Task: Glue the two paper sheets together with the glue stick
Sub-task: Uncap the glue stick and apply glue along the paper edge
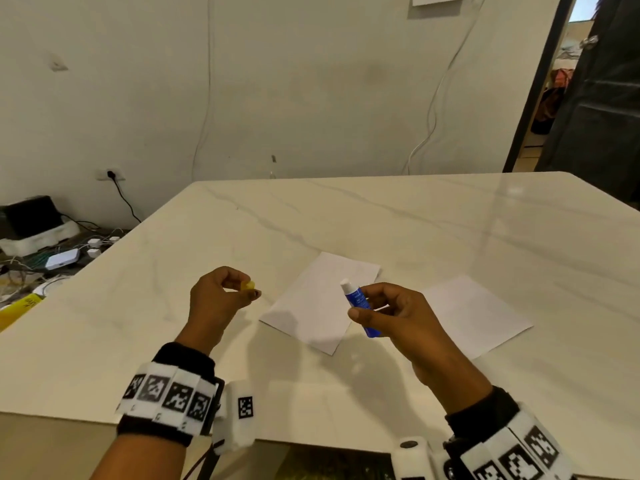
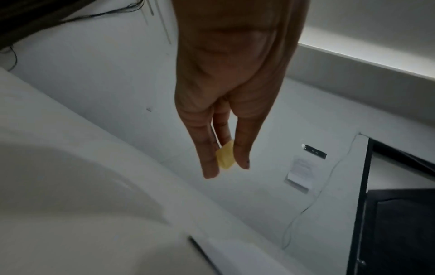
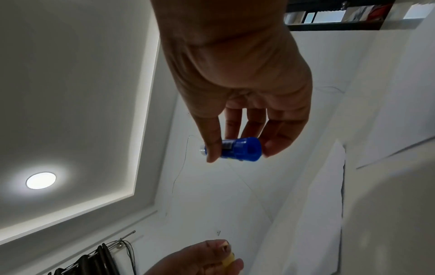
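Observation:
Two white paper sheets lie side by side on the marble table [image 1: 381, 216]: one sheet [image 1: 311, 313] in the middle, the other sheet [image 1: 478, 317] to its right. My right hand [image 1: 388, 313] holds the blue glue stick [image 1: 362, 304] above the middle sheet, its white glue tip [image 1: 345, 285] bare and pointing up and left. In the right wrist view the glue stick [image 3: 237, 149] sits between thumb and fingers. My left hand [image 1: 225, 292] pinches the small yellow cap [image 1: 248, 285] above the table, left of the sheets; the cap [image 2: 226, 155] shows between fingertips.
Cables, adapters and boxes [image 1: 52, 244] clutter the floor left of the table. A wall stands behind the table, with a dark door [image 1: 595, 98] at the right. The table's front edge [image 1: 311, 441] runs just ahead of my wrists.

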Available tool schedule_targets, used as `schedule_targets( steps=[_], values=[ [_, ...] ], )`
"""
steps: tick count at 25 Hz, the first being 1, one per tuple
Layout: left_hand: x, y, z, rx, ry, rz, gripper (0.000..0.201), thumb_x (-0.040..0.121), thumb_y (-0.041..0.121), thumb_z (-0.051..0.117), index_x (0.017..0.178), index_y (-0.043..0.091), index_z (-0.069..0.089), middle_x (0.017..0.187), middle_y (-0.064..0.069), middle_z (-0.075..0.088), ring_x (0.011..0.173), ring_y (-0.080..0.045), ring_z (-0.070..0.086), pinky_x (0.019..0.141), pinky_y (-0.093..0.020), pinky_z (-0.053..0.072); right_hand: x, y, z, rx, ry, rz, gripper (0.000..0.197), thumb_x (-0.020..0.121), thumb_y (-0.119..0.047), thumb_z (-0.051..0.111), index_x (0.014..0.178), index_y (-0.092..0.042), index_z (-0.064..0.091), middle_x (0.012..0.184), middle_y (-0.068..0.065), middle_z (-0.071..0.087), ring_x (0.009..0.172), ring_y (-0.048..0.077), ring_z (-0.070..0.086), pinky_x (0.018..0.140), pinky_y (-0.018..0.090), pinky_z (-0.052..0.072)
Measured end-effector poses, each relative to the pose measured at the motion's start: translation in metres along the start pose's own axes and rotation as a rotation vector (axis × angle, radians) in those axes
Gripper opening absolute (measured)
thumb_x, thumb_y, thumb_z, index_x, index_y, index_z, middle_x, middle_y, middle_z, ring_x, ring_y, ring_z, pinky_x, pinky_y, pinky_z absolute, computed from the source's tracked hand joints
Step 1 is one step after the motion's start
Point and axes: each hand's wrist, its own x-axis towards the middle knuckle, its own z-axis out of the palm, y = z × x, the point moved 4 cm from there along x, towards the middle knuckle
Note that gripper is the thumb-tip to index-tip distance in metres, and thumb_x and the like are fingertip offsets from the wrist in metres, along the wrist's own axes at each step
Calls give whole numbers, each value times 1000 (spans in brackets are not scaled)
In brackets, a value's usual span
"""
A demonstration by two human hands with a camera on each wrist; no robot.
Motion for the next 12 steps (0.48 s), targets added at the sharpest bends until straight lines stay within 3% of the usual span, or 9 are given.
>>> schedule_targets(
  steps=[2,5,9,12],
  values=[
    [7,-7,-8,177,61,-19,17,70,2,75,77,11,62,76,-4,62,82,-27,60,75,-30,45,0,-1,11,3,-14,9,19,73,-16,76,86,-26,67,87,4,66,72,16,59,64,22,49],
    [20,-19,-18,431,75,-131,18,69,10,75,79,15,61,90,-9,66,88,-29,61,73,-31,45,0,-3,19,2,-39,29,19,75,-13,74,91,-21,68,86,2,64,74,17,59,64,23,49],
    [27,-32,-21,508,18,-169,27,67,-2,73,61,15,53,102,-19,68,96,-35,62,78,-36,49,-5,-7,25,-14,-80,41,21,78,-9,70,96,-18,65,85,-1,66,77,16,62,66,20,54],
    [30,-34,-21,648,-27,-133,29,68,-4,72,61,15,51,107,-19,66,102,-35,60,83,-38,49,-6,-8,28,-21,-82,46,24,79,-7,69,101,-15,65,88,1,66,80,16,62,70,24,54]
  ],
)
